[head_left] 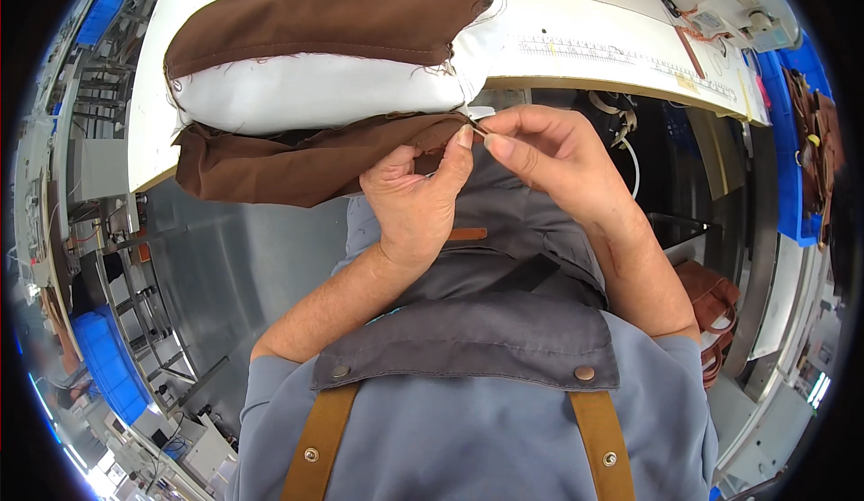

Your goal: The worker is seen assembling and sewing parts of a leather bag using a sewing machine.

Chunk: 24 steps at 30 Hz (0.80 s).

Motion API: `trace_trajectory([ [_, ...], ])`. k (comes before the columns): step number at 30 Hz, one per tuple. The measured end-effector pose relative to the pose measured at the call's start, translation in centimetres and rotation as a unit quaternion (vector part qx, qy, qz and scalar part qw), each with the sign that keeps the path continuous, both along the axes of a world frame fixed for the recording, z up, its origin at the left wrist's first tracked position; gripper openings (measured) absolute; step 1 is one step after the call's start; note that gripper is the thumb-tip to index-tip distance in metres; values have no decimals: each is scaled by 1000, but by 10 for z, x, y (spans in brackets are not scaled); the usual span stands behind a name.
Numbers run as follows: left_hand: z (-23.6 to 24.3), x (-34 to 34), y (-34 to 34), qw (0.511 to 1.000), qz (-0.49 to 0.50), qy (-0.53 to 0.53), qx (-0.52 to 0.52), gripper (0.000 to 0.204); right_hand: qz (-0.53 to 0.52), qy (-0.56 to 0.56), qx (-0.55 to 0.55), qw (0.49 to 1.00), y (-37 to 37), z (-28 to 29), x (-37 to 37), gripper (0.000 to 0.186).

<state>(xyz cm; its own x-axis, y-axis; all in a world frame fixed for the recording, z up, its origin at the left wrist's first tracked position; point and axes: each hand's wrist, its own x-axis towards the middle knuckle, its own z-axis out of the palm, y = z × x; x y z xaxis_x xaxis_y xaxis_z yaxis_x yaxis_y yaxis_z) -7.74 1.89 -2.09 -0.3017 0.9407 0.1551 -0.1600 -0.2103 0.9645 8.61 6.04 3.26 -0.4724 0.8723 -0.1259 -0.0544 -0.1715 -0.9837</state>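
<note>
While brown fabric [270,166] overhangs the table [612,19], blue bins [110,370] flank it.

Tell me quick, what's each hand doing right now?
Left hand: closed, pinching the brown cloth near its right end.
Right hand: closed, pinching a thin thing, too small to name.

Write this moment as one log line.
left hand: holds brown fabric flap | right hand: pinches thin unidentified object near flap's corner | white smooth fabric: on white table
</note>
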Motion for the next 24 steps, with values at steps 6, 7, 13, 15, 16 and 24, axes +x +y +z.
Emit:
trace_trajectory([
  [6,3,0,0,1000,-17,-6,13,13,37,-3,-41,998,9,-1,5,22],
  [7,1,0,1,1000,-11,8,20,13,44,-21,-53,997,11,1,6,22],
  [13,2,0,-1,1000,-16,-2,6,13,11,16,22,1000,11,-6,1,19],
  [15,2,-1,-2,1000,-21,-12,-4,13,-39,23,126,991,9,-4,-1,17],
  [16,2,-2,-2,999,-25,-22,-12,13,-49,-67,202,976,11,3,0,15],
  [24,6,-3,0,1000,-13,6,-13,7,-73,-163,416,892,17,-8,-9,7],
])
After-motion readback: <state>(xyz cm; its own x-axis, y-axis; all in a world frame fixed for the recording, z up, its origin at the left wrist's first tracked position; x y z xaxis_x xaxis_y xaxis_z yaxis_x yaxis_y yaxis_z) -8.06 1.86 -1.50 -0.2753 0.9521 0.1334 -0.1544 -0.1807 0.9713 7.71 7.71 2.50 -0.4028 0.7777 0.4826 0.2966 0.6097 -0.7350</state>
